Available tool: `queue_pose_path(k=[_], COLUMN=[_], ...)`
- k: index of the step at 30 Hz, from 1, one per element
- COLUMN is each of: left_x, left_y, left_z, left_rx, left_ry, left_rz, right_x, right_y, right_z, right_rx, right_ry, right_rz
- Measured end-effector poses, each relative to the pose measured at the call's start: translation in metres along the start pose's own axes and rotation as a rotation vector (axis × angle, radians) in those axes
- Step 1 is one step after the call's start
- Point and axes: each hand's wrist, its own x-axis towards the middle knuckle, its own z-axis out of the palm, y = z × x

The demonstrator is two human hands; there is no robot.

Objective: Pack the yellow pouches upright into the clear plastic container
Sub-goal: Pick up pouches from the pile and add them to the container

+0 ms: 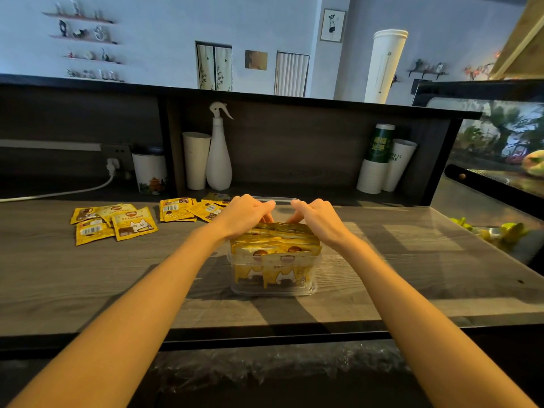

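Note:
A clear plastic container (pixel 314 285) stands at the middle of the wooden counter, holding several yellow pouches (pixel 276 245) upright in a row, cat prints facing me. My left hand (pixel 245 214) and my right hand (pixel 319 217) both reach over the far end of the row, fingers curled down onto the tops of the rear pouches. Whether the fingers pinch a pouch or just press on it is hidden. More yellow pouches lie flat on the counter: one loose group (pixel 113 223) at the left and another group (pixel 188 209) just left of my left hand.
Along the back stand a white spray bottle (pixel 218 156), white paper cups (pixel 195 160), a lidded cup (pixel 150 172), and stacked cups (pixel 382 160) at the right. A white cable (pixel 59 192) runs from a wall plug. A glass display case (pixel 497 154) borders the right side.

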Motion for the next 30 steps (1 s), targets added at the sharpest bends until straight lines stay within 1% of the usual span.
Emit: queue_pose_path(k=[5,10,14,17,19,20,22,24,28,30], left_x=[0.000,0.003,0.005,0.004,0.004,0.003,-0.003,-0.013,-0.041,-0.057], left_y=[-0.001,0.000,0.002,0.000,-0.004,-0.006,-0.010,-0.015,-0.034,-0.050], left_z=[0.002,0.002,0.002,-0.001,-0.007,-0.011,-0.024,-0.041,-0.079,-0.096], left_rx=[0.014,0.000,0.011,0.019,0.036,0.054,0.117,0.192,0.337,0.400], left_ry=[0.039,0.028,0.030,0.064,0.120,0.162,0.270,0.367,0.512,0.552], left_rz=[-0.010,-0.043,-0.047,-0.060,-0.066,-0.063,-0.069,-0.100,-0.176,-0.225], right_x=[0.000,0.000,0.002,0.004,0.004,0.004,0.002,0.001,0.007,0.010], right_y=[0.001,-0.002,-0.003,-0.006,-0.011,-0.014,-0.025,-0.045,-0.090,-0.110], right_z=[0.002,0.002,0.002,0.002,0.003,0.004,0.009,0.019,0.051,0.074], right_rx=[-0.020,-0.044,-0.048,-0.053,-0.073,-0.122,-0.293,-0.374,-0.381,-0.383], right_ry=[-0.002,0.017,0.024,0.024,0.070,0.122,0.258,0.336,0.294,0.259], right_rz=[0.005,-0.025,-0.013,-0.016,-0.065,-0.127,-0.288,-0.407,-0.469,-0.485])
